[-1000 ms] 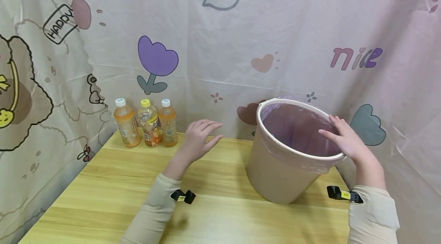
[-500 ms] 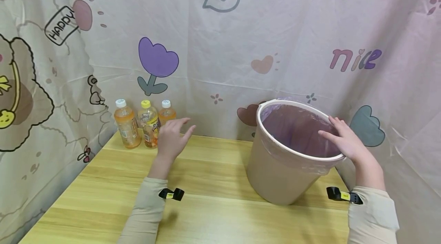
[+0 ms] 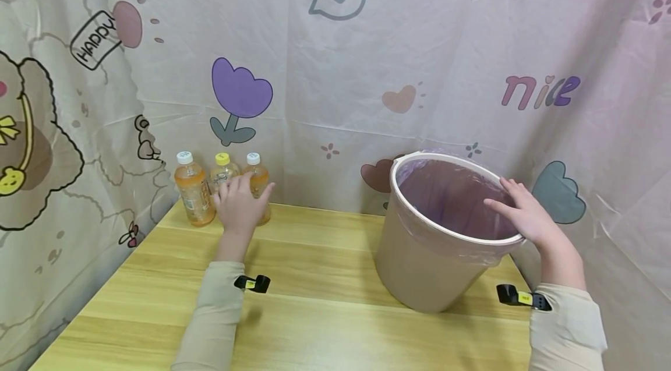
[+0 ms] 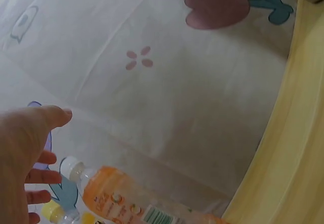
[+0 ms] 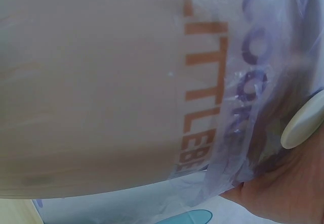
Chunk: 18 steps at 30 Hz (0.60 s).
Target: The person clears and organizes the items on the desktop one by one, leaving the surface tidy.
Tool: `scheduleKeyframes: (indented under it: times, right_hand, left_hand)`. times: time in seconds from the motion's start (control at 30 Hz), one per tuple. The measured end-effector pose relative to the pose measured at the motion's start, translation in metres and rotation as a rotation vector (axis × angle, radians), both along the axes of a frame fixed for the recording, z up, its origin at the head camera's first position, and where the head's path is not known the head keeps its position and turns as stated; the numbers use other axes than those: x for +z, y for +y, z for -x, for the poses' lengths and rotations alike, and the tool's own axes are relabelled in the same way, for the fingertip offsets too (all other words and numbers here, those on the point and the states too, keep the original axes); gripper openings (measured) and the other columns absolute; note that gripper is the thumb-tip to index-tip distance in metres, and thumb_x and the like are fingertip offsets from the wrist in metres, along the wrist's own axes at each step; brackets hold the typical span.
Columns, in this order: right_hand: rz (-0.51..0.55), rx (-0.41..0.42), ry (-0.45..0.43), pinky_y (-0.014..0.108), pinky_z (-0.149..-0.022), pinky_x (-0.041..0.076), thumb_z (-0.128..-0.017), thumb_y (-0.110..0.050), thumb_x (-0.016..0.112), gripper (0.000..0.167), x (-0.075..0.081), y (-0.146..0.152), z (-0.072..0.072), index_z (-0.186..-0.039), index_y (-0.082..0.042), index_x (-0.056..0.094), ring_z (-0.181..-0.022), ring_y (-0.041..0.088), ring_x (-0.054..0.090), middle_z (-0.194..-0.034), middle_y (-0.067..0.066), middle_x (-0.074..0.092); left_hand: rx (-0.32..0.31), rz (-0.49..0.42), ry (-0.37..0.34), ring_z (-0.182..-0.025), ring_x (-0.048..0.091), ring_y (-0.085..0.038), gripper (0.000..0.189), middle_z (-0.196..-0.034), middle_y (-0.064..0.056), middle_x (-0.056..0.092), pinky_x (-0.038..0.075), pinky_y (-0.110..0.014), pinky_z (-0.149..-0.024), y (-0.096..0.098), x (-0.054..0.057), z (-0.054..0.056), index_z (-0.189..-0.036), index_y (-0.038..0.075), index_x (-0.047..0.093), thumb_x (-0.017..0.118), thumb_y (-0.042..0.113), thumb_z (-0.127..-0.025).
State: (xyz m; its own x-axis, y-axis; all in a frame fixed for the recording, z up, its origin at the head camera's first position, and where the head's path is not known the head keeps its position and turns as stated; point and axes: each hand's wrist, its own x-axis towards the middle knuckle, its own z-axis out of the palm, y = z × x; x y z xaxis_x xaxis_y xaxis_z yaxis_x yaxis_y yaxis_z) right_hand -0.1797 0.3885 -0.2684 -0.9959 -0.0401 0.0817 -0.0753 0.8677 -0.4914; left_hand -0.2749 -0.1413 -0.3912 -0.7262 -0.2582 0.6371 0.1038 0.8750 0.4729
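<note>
Three bottles of orange drink stand in a row at the table's back left: a white-capped left bottle (image 3: 195, 196), a yellow-capped middle bottle (image 3: 222, 168) and a white-capped right bottle (image 3: 257, 176). My left hand (image 3: 238, 202) is in front of the middle and right ones, partly hiding both, its thumb spread from the fingers. In the left wrist view, the right bottle (image 4: 126, 198) lies beyond the fingers, with nothing held. At the right, my right hand (image 3: 529, 216) rests over the rim of a beige trash bin (image 3: 430, 266), fingers fairly straight, thumb over the opening.
A clear printed plastic liner (image 5: 202, 92) is folded over the bin's rim. The wooden table (image 3: 314, 278) ends at a patterned cloth backdrop (image 3: 335, 68) behind the bottles and bin. Another cloth side (image 3: 47, 184) borders the table's left.
My left hand has moved left across the table, from the right of the bottles to in front of the middle and right ones. The right hand and bin have stayed in place.
</note>
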Motion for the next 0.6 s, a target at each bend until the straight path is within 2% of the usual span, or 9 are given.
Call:
scheduleKeyframes:
  times: [0.1,0.37,0.6]
  right_hand:
    - [0.002,-0.001,-0.001,0.077,-0.107,0.002,-0.100,-0.047,0.041,0.082,0.000,0.000,0.000,-0.154,0.002,0.003,-0.144,0.054,-0.012,-0.156,0.034,-0.007]
    - [-0.002,0.008,0.008,0.077,-0.107,0.002,-0.100,-0.046,0.041,0.082,0.001,0.000,0.000,-0.153,0.003,0.003,-0.144,0.055,-0.011,-0.156,0.036,-0.006]
    - [-0.001,0.007,0.006,0.076,-0.108,0.002,-0.100,-0.046,0.041,0.081,0.000,0.000,0.000,-0.153,0.003,0.004,-0.144,0.055,-0.011,-0.156,0.036,-0.006]
  left_hand:
    - [0.027,0.004,-0.045,-0.116,0.047,-0.041,0.065,-0.126,-0.018,0.062,0.033,-0.058,-0.097,-0.004,0.001,0.006,-0.127,0.009,0.059,0.062,0.059,-0.086]
    - [0.070,0.042,-0.100,-0.112,0.045,-0.043,0.068,-0.125,-0.021,0.058,0.033,-0.057,-0.093,-0.010,0.001,0.024,-0.128,0.005,0.057,0.062,0.058,-0.086]
    - [0.090,0.084,-0.148,-0.115,0.043,-0.044,0.071,-0.127,-0.023,0.053,0.033,-0.058,-0.093,-0.013,-0.002,0.036,-0.130,0.002,0.053,0.062,0.058,-0.086]
